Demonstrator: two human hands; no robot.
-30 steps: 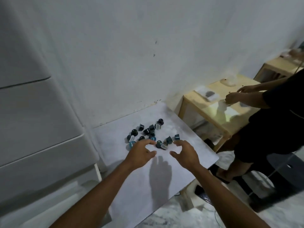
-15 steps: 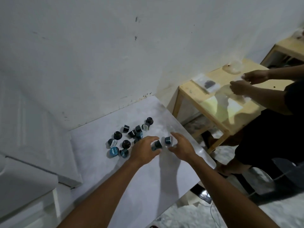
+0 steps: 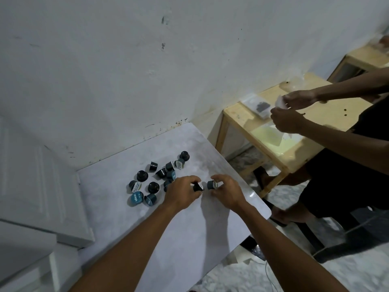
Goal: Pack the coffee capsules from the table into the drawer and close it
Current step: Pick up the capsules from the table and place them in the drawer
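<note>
capsules (image 3: 154,187): about fourteen on the table (image 3: 189,239), two of them in fingers, some partly hidden so the count is not sure | hands: four, left (image 3: 182,192) and right (image 3: 228,191) of the wearer, two of a second person (image 3: 345,175) | tables: three, one white, two wooden (image 3: 237,111)
</note>
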